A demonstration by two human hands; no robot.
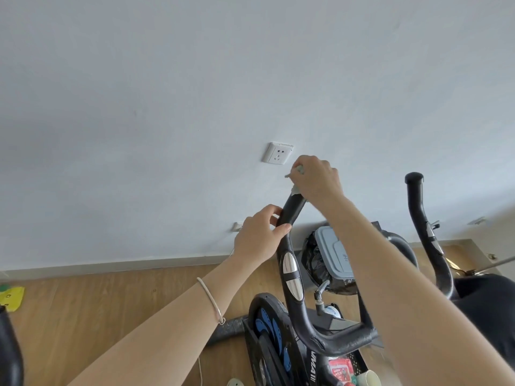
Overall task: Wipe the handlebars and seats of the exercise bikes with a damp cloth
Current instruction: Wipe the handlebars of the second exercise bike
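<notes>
A black exercise bike stands in front of me with two upright handlebars. My right hand [316, 178] grips a pale green cloth [297, 181] wrapped over the top end of the left handlebar [289, 254]. Only small bits of the cloth peek out under the fingers. My left hand [260, 236] grips the same bar just below, thumb across its front, above the silver pulse sensors [291, 275]. The right handlebar [426, 232] stands free at the right, its rounded tip bare. The bike's flywheel [269, 330] with blue inserts sits below. No seat is in view.
A white wall with a socket [277, 153] is close behind the bike. A bin with a black bag and grey lid [333, 254] stands against it. A yellow-green object [11, 298] lies on the wooden floor at left. A black bar [9, 355] shows at the lower left edge.
</notes>
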